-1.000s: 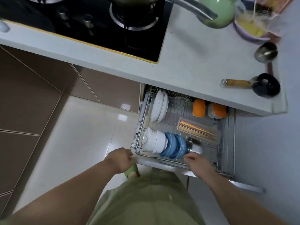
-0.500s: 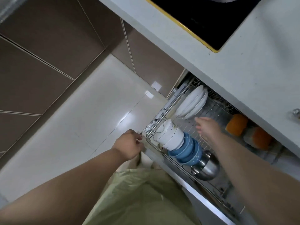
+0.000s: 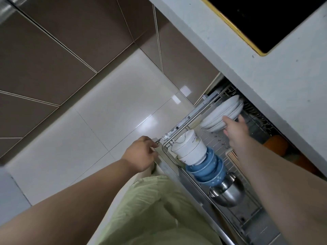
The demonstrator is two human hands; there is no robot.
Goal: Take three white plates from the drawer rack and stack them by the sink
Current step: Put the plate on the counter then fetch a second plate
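Note:
A few white plates [image 3: 219,114] stand on edge at the back of the pulled-out wire drawer rack [image 3: 178,131], under the worktop's edge. My right hand [image 3: 235,130] reaches into the rack, fingers spread and touching the front plate's lower rim; whether they have closed on it I cannot tell. My left hand [image 3: 141,153] grips the front left corner of the drawer front [image 3: 165,167]. The sink is out of view.
In the rack's front row lie stacked white bowls [image 3: 189,150], blue bowls [image 3: 207,169] and a steel bowl [image 3: 228,192]. Orange containers [image 3: 276,145] sit deeper right. The grey worktop [image 3: 265,71] with a black hob [image 3: 265,20] overhangs the rack. Glossy floor tiles [image 3: 106,121] lie left.
My right hand has moved from above the bowls up to the white plates. The view has swung left and closer. My left hand stays on the drawer corner.

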